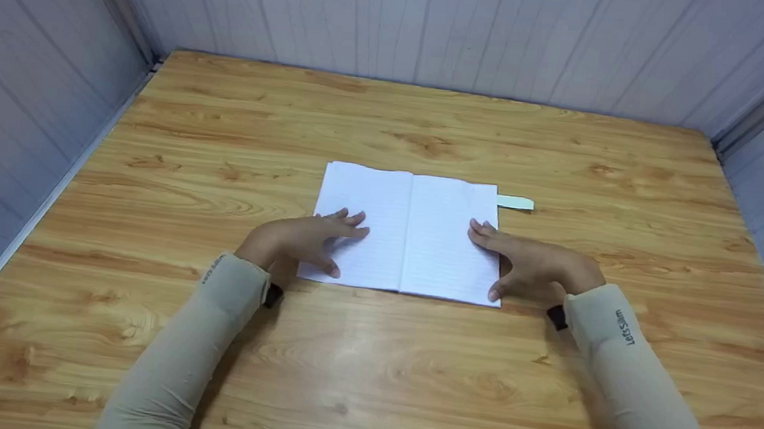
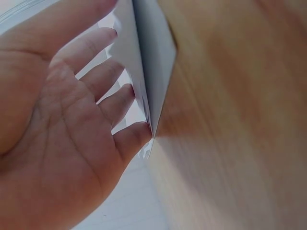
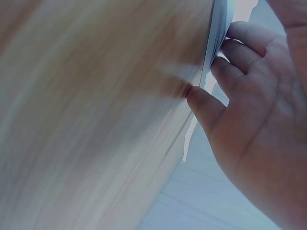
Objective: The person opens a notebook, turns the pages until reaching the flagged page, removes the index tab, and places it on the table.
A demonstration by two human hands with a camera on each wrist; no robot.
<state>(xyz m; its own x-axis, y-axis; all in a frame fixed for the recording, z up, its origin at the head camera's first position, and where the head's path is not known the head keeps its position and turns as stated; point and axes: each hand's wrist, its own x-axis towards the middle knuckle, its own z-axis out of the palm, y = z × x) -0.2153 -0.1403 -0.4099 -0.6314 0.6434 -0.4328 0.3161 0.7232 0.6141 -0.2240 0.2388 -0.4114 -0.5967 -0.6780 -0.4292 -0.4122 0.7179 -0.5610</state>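
Note:
An open notebook with white, faintly lined pages lies flat on the wooden table, its centre fold running away from me. On the left page rests my left hand, fingers spread and thumb near the lower edge. My right hand lies across the outer edge of the right page, fingertips on the paper and thumb at the lower right corner. In the left wrist view, the left fingertips touch the page near the notebook's edge. The right wrist view has the right little finger down at the table beside the notebook.
A pale green strip sticks out from the notebook's right side near the top. Wood-grain tabletop surrounds the notebook. White panelled walls stand at the back and on both sides.

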